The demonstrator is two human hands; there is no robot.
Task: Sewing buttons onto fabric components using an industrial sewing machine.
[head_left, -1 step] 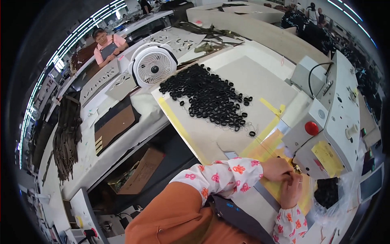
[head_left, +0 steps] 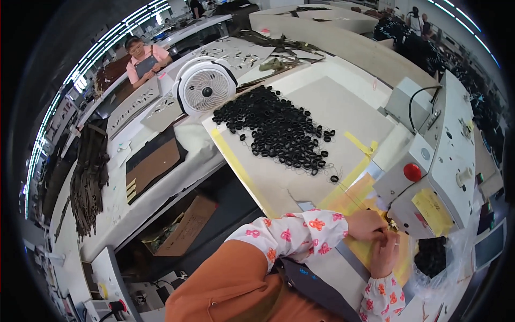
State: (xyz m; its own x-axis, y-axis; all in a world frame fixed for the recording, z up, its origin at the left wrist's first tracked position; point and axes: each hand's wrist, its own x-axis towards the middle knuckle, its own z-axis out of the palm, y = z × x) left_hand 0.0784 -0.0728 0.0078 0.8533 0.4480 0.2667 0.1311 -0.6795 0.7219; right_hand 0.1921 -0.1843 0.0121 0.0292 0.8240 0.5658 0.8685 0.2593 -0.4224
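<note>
At the head of a white sewing machine [head_left: 445, 155], my hands meet close to the brass-coloured needle parts [head_left: 392, 222]. My left hand [head_left: 366, 224] reaches in from the left with its fingers curled together. Just below it, my right hand [head_left: 384, 252] bends its fingers in toward the same spot. Whatever they pinch is too small and covered to make out. A thread trails from the machine to a single black loop [head_left: 334, 178] on the table. Beyond it spreads a big pile of small black loops [head_left: 268, 126], with loose thread ends among them.
A red button [head_left: 412, 172] sits on the machine's front. Beside my right hand a clear plastic bag [head_left: 453, 271] holds more black loops. A white fan [head_left: 206, 91] stands behind the pile. Dark straps [head_left: 88, 182] hang over the left table, where a co-worker [head_left: 144, 59] sits farther back.
The whole view has shifted very slightly. Both hands keep their place at the machine.
</note>
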